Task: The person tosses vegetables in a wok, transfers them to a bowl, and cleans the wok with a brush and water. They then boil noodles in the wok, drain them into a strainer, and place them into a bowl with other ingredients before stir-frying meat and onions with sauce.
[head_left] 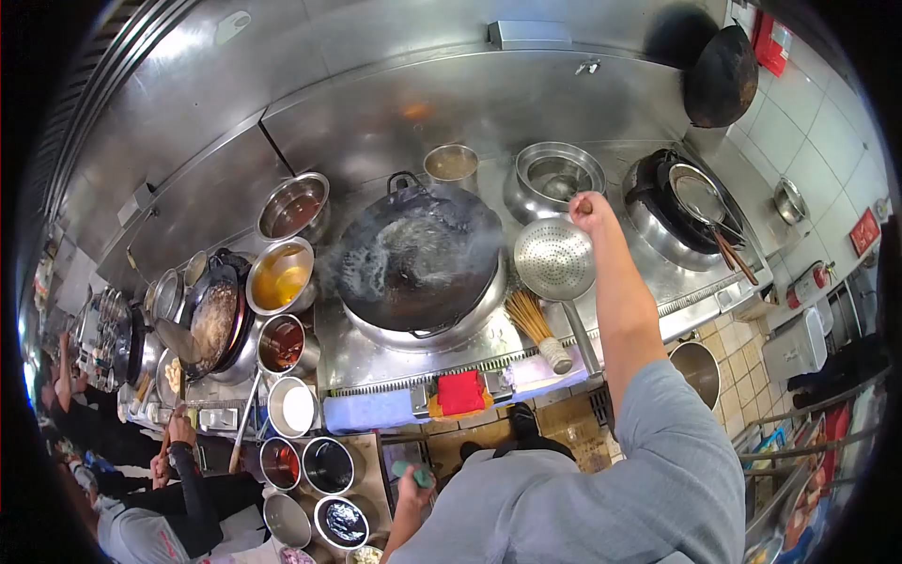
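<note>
My right hand (pixel 589 211) is closed on the brown-tipped handle of a ladle, whose round bowl (pixel 561 187) seems to dip into the steel pot (pixel 528 205) at the back. Below that hand, a perforated strainer (pixel 554 256) rests on the stove with its handle towards me. Low at my side, my left hand (pixel 410 493) is closed round a small green thing (pixel 414 473) whose kind I cannot make out. A large black wok (pixel 423 310) stands on the burner in front of me, steaming, with liquid moving inside.
A bamboo brush (pixel 533 320) lies near the stove's front edge by a red cloth (pixel 460 395). On the left are steel containers of yellow liquid (pixel 280 274) and dark sauce (pixel 341 522). Another wok with a strainer (pixel 697 193) stands right. A co-worker (pixel 141 526) works at the left wok.
</note>
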`<state>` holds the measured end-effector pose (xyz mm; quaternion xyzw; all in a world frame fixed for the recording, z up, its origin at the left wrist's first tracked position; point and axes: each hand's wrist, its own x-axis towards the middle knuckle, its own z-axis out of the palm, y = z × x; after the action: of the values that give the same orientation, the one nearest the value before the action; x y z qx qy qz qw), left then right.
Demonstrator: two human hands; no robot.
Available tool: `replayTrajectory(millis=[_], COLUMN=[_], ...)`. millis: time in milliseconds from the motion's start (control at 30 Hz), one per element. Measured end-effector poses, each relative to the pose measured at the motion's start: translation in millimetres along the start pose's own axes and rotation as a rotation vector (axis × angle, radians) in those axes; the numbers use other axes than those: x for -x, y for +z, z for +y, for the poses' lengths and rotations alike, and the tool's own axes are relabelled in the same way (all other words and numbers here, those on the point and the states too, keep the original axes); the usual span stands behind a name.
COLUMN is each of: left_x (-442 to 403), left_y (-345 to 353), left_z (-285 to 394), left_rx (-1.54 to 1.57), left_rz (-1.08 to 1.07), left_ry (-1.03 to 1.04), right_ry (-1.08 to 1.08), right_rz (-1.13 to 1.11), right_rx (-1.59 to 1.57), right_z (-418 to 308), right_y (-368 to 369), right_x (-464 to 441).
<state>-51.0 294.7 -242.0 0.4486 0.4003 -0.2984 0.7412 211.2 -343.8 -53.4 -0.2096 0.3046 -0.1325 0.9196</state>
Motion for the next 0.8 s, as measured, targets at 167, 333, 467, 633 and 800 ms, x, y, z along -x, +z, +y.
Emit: replayTrajectory(millis=[167,333,467,633,800], left_x=[31.1,35.4,8.8,-14.1,-52.2], left_y=[84.8,207.1,250.0,255.4,259.9], left_z=[68.1,143.4,180.6,183.2,180.9], left_rx=[0.314,0.163,-0.014,-0.149,0.06], left_rz=[-0.375,-0.392,-0.35,-0.412,-0.314], left_ry=[-0.07,0.032,0.075,-0.032,-0.01], right_ry=[-0.022,0.046,0.16,0.171,0.363], right_rz=[-0.335,-0.492,-0.629,-0.597,-0.529], right_rx=[-0.431,-0.539,-0.626,-0.659,-0.582], right_z=[1.1,14.8,33.9,70.7,101.4], right_y=[19.7,64.9,83.8,81.2,56.3], right_x=[62.2,150.5,209.3,266.1,302.7])
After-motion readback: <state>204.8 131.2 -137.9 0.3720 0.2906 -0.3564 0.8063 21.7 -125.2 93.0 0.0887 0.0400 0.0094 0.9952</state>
